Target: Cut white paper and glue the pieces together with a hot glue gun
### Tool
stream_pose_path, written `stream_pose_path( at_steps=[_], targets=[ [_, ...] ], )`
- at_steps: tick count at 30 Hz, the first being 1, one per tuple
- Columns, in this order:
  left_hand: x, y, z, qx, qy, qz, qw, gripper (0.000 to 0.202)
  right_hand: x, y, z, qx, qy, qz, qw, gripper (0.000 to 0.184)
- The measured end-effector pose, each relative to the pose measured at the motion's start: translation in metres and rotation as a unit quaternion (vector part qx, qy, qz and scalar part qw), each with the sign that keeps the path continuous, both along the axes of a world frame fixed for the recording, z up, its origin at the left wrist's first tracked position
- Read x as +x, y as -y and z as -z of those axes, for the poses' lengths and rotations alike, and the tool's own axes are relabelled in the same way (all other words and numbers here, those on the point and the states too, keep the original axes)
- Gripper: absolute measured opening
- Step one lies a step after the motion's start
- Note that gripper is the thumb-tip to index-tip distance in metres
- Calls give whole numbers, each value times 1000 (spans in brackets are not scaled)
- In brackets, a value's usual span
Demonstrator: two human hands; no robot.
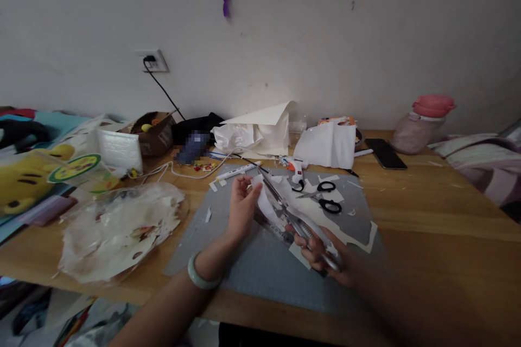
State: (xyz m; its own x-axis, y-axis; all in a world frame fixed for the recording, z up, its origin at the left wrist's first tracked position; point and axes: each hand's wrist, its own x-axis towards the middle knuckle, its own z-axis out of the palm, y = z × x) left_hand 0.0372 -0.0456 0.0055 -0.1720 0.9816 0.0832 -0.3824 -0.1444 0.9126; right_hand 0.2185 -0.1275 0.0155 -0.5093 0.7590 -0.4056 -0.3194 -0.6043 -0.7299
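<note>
My left hand point(243, 199) pinches a strip of white paper point(266, 206) near its upper end, over the grey cutting mat point(244, 260). My right hand point(321, 252) is closed round the handles of a large pair of scissors point(299, 222). Their long blades point up and left, beside the paper strip and close to my left fingers. Whether the blades bite into the paper, I cannot tell. A smaller black-handled pair of scissors point(329, 205) lies on the mat to the right. White paper scraps point(370, 238) are scattered round it, with a glue gun point(298, 172) just behind.
At left a clear plastic bag point(118, 233) lies beside a lidded cup point(81, 171) and a yellow plush toy point(24, 181). White sheets point(260, 130) stand by the wall. A phone point(385, 153) and a pink-lidded bottle point(423, 124) are back right. A white cable point(199, 174) crosses the table.
</note>
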Motion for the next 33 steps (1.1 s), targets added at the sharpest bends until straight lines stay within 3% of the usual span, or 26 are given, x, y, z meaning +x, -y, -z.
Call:
stream_pose_path(
  at_steps=[8,15,27,33],
  targets=[
    [-4,-4,1,3,-20,-50,999,31,-1,-1,3,-26,-30,-37,999,38],
    [-4,-7,-1,-36,32,-36,998,31,-1,0,-4,-24,-31,-12,999,36],
    [-4,-3,-4,-89,-10,29,996,33,-1,2,-1,25,4,-41,999,36],
    [-8,-6,-1,-97,-52,-25,994,32,4,0,4,32,-24,-39,998,38]
  ],
)
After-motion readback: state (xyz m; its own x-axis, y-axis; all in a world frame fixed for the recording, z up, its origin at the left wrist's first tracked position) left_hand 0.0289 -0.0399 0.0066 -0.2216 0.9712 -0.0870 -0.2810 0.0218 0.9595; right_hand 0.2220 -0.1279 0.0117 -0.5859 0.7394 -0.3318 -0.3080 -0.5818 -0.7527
